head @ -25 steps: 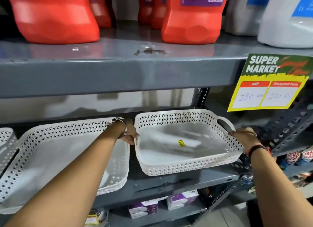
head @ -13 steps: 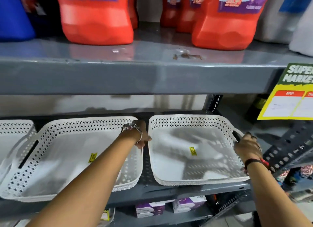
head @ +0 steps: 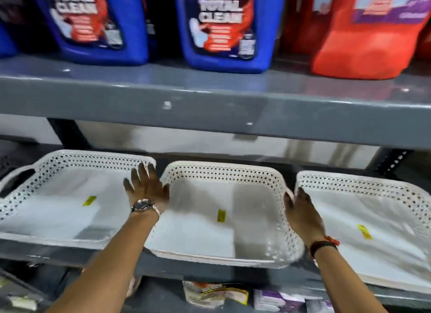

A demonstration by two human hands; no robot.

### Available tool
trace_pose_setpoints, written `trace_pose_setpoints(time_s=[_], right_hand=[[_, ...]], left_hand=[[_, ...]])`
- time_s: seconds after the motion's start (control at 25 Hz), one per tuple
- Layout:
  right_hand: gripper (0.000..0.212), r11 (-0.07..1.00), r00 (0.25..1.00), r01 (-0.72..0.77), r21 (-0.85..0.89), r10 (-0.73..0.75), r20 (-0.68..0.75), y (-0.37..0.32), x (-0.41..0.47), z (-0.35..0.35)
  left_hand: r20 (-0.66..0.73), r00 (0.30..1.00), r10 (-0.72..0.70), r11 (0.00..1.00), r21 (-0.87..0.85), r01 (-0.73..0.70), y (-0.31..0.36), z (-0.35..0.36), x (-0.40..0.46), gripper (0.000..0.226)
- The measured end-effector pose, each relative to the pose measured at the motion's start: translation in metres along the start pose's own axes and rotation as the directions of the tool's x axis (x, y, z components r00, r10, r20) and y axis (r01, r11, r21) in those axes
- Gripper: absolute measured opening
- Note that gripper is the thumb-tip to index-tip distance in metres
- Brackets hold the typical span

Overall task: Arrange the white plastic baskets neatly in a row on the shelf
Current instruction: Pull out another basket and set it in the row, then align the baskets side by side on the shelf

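Observation:
Three white perforated plastic baskets stand side by side on the grey shelf (head: 186,269): the left basket (head: 93,155), the middle basket (head: 221,166) and the right basket (head: 361,182). Each has a small yellow sticker inside. My left hand (head: 147,189), with a wristwatch, lies flat with fingers spread in the gap between the left and middle baskets, against the middle one's left rim. My right hand (head: 303,212) is curled on the middle basket's right side handle, beside the right basket. The middle basket looks blurred.
The grey upper shelf (head: 210,102) hangs close above the baskets, carrying blue detergent jugs (head: 224,27) and a red jug (head: 363,32). Below, packets and boxes (head: 217,294) lie on a lower shelf. A perforated upright (head: 391,163) stands at the back right.
The view has swung left. Both hands have left the right basket and now flank the middle one. The right basket stays on the shelf, and the price sign is out of view.

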State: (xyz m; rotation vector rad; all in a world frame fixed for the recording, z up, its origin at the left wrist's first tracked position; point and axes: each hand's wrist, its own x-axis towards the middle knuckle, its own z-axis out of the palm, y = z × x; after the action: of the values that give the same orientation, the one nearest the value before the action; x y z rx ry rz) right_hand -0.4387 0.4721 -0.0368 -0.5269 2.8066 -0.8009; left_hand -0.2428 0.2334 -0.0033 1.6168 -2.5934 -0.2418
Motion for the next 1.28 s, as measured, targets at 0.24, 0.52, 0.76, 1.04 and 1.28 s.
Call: trace_pose_setpoints(time_s=[0.24, 0.52, 0.76, 1.04, 1.28], right_hand=[[0.050, 0.994, 0.997, 0.023, -0.111, -0.031, -0.071, -0.005, -0.007, 0.007], [0.054, 0.977, 0.995, 0.084, -0.197, -0.093, -0.040, -0.005, -0.006, 0.008], [0.060, 0.960, 0.992, 0.104, -0.261, -0.120, -0.047, -0.006, -0.003, 0.011], [0.062, 0.959, 0.986, 0.135, -0.251, -0.156, -0.066, -0.014, 0.032, 0.012], [0.061, 0.966, 0.986, 0.129, -0.225, -0.149, -0.075, -0.014, 0.042, 0.013]], left_hand=[[0.183, 0.982, 0.035, 0.990, -0.139, -0.009, -0.031, 0.022, 0.014, 0.051], [0.165, 0.981, 0.104, 0.993, -0.076, -0.092, -0.023, 0.023, 0.017, 0.058], [0.143, 0.970, 0.198, 0.975, -0.128, -0.180, -0.018, 0.034, 0.032, 0.069], [0.086, 0.966, 0.244, 0.968, -0.082, -0.238, 0.002, 0.037, 0.059, 0.062], [0.074, 0.971, 0.226, 0.967, -0.141, -0.214, 0.005, 0.039, 0.063, 0.059]])
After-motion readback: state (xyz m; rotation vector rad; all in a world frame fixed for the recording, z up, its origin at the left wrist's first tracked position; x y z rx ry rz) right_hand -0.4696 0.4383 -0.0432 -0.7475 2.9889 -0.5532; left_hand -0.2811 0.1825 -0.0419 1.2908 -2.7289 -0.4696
